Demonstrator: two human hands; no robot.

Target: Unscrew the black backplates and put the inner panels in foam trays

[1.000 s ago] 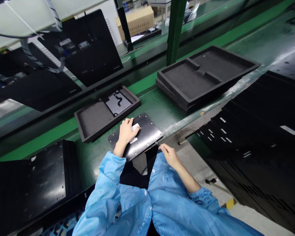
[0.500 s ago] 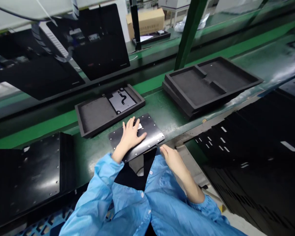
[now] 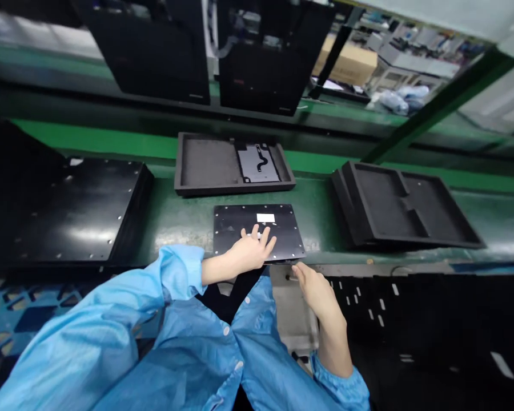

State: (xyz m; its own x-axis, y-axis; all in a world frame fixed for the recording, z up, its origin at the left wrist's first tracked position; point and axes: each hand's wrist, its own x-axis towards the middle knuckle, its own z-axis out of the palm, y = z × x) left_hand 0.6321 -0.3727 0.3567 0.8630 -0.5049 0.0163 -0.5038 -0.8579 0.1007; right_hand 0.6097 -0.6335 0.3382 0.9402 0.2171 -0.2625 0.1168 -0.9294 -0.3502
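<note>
- The black panel is lying flat on the green workbench, directly in front of the person, with its near side running along the bench's front edge.
- Small bright fasteners are lining the panel's perimeter; a white label is showing on its far half.
- The left hand is resting palm down on the panel's near half, fingers spreading apart and gripping nothing.
- The right hand is positioning itself just beside the panel's near right corner; its thumb and forefinger are pinching together on a small dark tool, mostly hidden.
- Behind the panel, a dark foam tray is holding a grey plate bearing a curved black strip in its right part.
- To the right, stacked foam trays are sitting on the bench.
- To the left, a stack of black panels is standing well apart.
</note>
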